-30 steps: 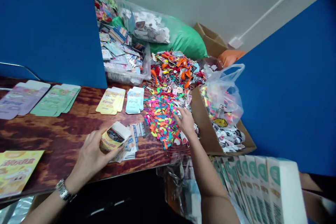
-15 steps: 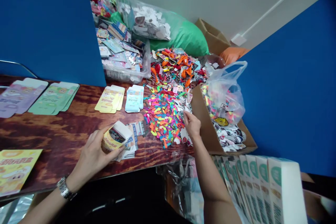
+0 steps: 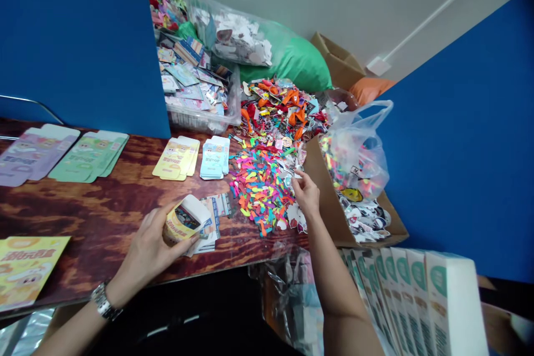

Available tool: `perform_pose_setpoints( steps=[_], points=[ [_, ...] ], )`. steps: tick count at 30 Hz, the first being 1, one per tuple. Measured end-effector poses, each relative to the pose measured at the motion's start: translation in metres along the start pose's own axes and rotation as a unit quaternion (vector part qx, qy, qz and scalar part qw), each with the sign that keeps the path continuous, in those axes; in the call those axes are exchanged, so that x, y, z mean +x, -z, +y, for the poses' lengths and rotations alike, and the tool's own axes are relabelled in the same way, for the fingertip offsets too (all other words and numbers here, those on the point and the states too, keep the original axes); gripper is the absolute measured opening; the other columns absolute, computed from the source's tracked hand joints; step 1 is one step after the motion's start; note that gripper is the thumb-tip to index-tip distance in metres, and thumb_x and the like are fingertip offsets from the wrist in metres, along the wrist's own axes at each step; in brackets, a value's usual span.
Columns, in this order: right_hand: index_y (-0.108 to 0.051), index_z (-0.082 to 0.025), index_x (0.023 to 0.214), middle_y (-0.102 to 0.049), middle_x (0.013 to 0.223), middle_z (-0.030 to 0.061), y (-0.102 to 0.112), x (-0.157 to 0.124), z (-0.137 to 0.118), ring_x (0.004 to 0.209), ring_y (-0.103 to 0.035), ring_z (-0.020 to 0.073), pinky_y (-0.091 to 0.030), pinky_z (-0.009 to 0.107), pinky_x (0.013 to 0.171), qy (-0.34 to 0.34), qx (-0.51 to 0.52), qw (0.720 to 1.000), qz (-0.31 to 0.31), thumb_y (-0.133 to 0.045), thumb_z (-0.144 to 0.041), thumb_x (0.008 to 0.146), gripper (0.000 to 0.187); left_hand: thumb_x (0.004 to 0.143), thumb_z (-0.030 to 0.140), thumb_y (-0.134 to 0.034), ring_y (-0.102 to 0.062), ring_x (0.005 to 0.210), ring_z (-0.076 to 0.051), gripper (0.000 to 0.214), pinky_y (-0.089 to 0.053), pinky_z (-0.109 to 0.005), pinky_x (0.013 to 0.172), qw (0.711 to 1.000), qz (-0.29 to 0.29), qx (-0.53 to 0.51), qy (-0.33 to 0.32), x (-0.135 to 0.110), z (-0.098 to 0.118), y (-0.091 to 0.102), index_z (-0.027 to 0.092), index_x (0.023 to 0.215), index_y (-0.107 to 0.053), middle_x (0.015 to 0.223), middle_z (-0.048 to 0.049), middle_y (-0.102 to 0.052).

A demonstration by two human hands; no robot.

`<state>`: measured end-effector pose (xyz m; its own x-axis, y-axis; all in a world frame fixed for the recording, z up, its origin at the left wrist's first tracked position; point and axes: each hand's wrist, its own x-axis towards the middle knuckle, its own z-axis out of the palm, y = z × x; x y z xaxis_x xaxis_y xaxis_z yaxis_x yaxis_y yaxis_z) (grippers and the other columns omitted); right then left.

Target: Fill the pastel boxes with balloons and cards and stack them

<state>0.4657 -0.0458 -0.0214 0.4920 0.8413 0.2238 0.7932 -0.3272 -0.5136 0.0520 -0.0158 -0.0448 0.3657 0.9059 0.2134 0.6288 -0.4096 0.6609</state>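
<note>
My left hand [image 3: 152, 242] grips a small yellow printed cardboard box [image 3: 186, 219] above the wooden table, its open end facing up and right. Beside that box lie several printed paper cards [image 3: 212, 217]. My right hand [image 3: 306, 193] is at the edge of a heap of small multicoloured pieces [image 3: 261, 189], its fingertips pinched together. Whatever lies between them is too small to tell. Paper scraps and stickers [image 3: 294, 217] lie under and around that hand.
Flat purple, green, yellow and pale blue box blanks [image 3: 89, 157] lie on the table [image 3: 95, 206]. Behind are a plastic tub of printed cards [image 3: 196, 117] and a heap of orange and red pieces [image 3: 279, 111]. A cardboard box [image 3: 329, 194] holds a plastic bag [image 3: 354, 150]. Boxes stand in a row [image 3: 421, 300] at lower right.
My right hand has shifted slightly right along the heap's edge and its fingers have drawn together. My left hand has barely moved, still holding the yellow box.
</note>
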Motion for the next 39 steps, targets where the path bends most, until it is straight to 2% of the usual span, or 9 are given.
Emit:
perform_pose_setpoints(
  steps=[8,12,19,24,26,30,32,36,39],
  points=[
    [-0.067,-0.024,0.116,-0.068,0.083,0.0014,-0.041,0.002,-0.038,0.073,-0.06,0.0163,-0.045,0.024,0.071,0.091,-0.023,0.987,-0.132,-0.056,-0.03,0.087,0.032,0.078,0.06,-0.064,-0.06,0.104,-0.028,0.069,-0.05,-0.041,0.089,1.0,-0.021,-0.022,-0.006,0.002,0.013,-0.003,0.021,0.132,-0.045,0.114,-0.01,-0.06],
    [-0.071,-0.022,0.092,-0.065,0.077,0.004,-0.056,0.005,-0.047,0.075,-0.058,0.0188,-0.041,0.026,0.069,0.096,-0.067,0.982,-0.149,-0.059,-0.022,0.083,0.016,0.077,0.057,-0.067,-0.06,0.101,-0.027,0.07,-0.05,-0.04,0.087,1.0,-0.017,-0.016,-0.01,0.002,0.015,-0.002,0.019,0.132,-0.045,0.11,-0.0099,-0.059],
    [-0.068,-0.02,0.087,-0.06,0.082,0.0043,-0.019,0.005,-0.066,0.078,-0.055,0.0179,-0.041,0.026,0.072,0.122,-0.054,0.982,-0.136,-0.057,-0.032,0.088,0.016,0.079,0.052,-0.066,-0.058,0.103,-0.027,0.068,-0.049,-0.04,0.09,0.999,-0.024,-0.002,-0.036,0.01,0.018,-0.007,0.017,0.133,-0.044,0.114,-0.0113,-0.059],
    [-0.064,-0.019,0.086,-0.055,0.073,-0.0011,0.002,-0.019,-0.109,0.06,-0.048,0.0119,-0.038,0.023,0.057,0.133,0.118,0.967,-0.184,-0.056,-0.039,0.092,0.022,0.081,0.04,-0.065,-0.054,0.108,-0.03,0.064,-0.047,-0.043,0.092,0.997,-0.025,0.031,-0.064,0.027,0.03,-0.023,0.014,0.136,-0.043,0.117,-0.0146,-0.058],
    [-0.064,-0.02,0.085,-0.054,0.072,-0.0017,-0.001,-0.034,-0.13,0.059,-0.047,0.0111,-0.037,0.023,0.056,0.163,0.152,0.95,-0.219,-0.057,-0.036,0.092,0.019,0.082,0.036,-0.064,-0.053,0.107,-0.031,0.065,-0.047,-0.044,0.091,0.996,-0.028,0.04,-0.075,0.032,0.036,-0.028,0.012,0.138,-0.041,0.117,-0.0157,-0.058],
    [-0.065,-0.021,0.082,-0.058,0.076,0.0016,-0.02,-0.058,-0.158,0.069,-0.054,0.0148,-0.042,0.024,0.063,0.277,0.063,0.927,-0.246,-0.058,-0.023,0.089,0.01,0.083,0.033,-0.061,-0.051,0.105,-0.032,0.064,-0.046,-0.045,0.09,0.993,-0.037,0.068,-0.094,0.031,0.043,-0.032,0.01,0.138,-0.039,0.116,-0.0165,-0.057],
    [-0.065,-0.021,0.088,-0.062,0.084,0.0044,-0.03,-0.065,-0.163,0.076,-0.058,0.0168,-0.046,0.026,0.069,0.313,0.038,0.913,-0.259,-0.054,-0.016,0.089,0.011,0.083,0.031,-0.06,-0.051,0.105,-0.031,0.064,-0.046,-0.044,0.089,0.992,-0.042,0.074,-0.096,0.028,0.042,-0.032,0.012,0.14,-0.038,0.115,-0.0155,-0.057],
    [-0.058,-0.022,0.111,-0.065,0.105,0.0072,-0.036,-0.073,-0.164,0.092,-0.063,0.0179,-0.05,0.028,0.082,0.317,0.111,0.905,-0.262,-0.049,-0.014,0.092,0.023,0.083,0.032,-0.059,-0.052,0.107,-0.031,0.067,-0.047,-0.044,0.089,0.994,-0.036,0.068,-0.081,0.026,0.033,-0.032,0.013,0.142,-0.034,0.118,-0.0155,-0.056],
    [-0.06,-0.022,0.109,-0.065,0.103,0.0077,-0.034,-0.07,-0.162,0.092,-0.063,0.0173,-0.051,0.028,0.082,0.347,0.147,0.891,-0.252,-0.048,-0.02,0.095,0.019,0.084,0.035,-0.059,-0.052,0.108,-0.031,0.067,-0.046,-0.044,0.092,0.995,-0.039,0.056,-0.079,0.028,0.027,-0.033,0.013,0.142,-0.033,0.12,-0.0158,-0.056]
  ],
)
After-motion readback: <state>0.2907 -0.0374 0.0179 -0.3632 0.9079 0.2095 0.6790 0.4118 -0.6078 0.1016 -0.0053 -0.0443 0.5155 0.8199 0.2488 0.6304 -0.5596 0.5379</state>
